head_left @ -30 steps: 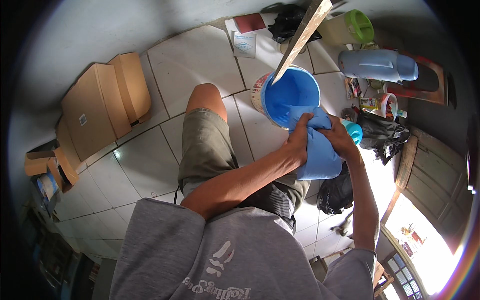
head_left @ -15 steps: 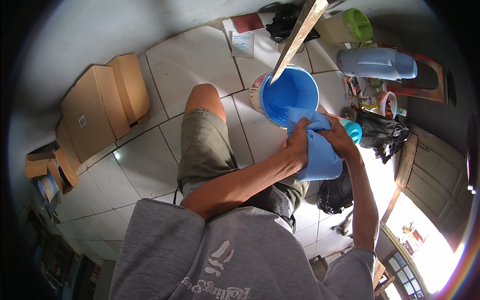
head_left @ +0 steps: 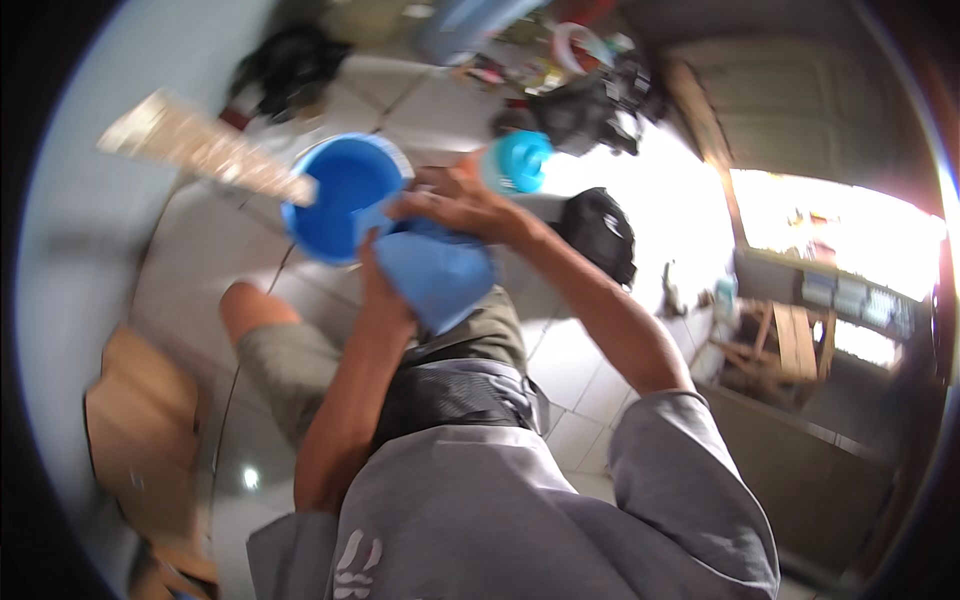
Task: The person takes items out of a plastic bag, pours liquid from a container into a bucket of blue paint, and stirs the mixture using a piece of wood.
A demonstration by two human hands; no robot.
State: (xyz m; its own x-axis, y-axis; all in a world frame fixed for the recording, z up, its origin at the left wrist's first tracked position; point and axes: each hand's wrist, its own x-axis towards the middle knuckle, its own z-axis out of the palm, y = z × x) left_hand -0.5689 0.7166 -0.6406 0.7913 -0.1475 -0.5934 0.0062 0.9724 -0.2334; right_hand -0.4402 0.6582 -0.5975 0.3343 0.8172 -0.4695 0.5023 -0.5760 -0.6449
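Note:
A smooth, limp blue sheet (head_left: 440,275), cloth or thin plastic, is bunched between my two hands. My left hand (head_left: 380,275) is closed on its near left side. Its top is pinched by my right hand (head_left: 455,203), whose fingers are partly blurred. Just beyond, on the tiled floor, stands a bucket (head_left: 345,180) with a bright blue inside. The sheet's upper end overlaps the bucket's near right rim; whether it touches cannot be told. A pale wooden stick (head_left: 205,155) leans out of the bucket to the left.
A container with a turquoise lid (head_left: 525,162) stands right of the bucket, near a black bag (head_left: 600,232). Another black bag (head_left: 290,68) lies at the wall. Cardboard (head_left: 145,410) rests at the lower left. A wooden stool (head_left: 790,340) is at far right, below a bright opening.
The view has swung to the right, so bucket and stick now appear further left. Both hands still grip the blue sheet, which is more folded, and the right hand now sits above the left.

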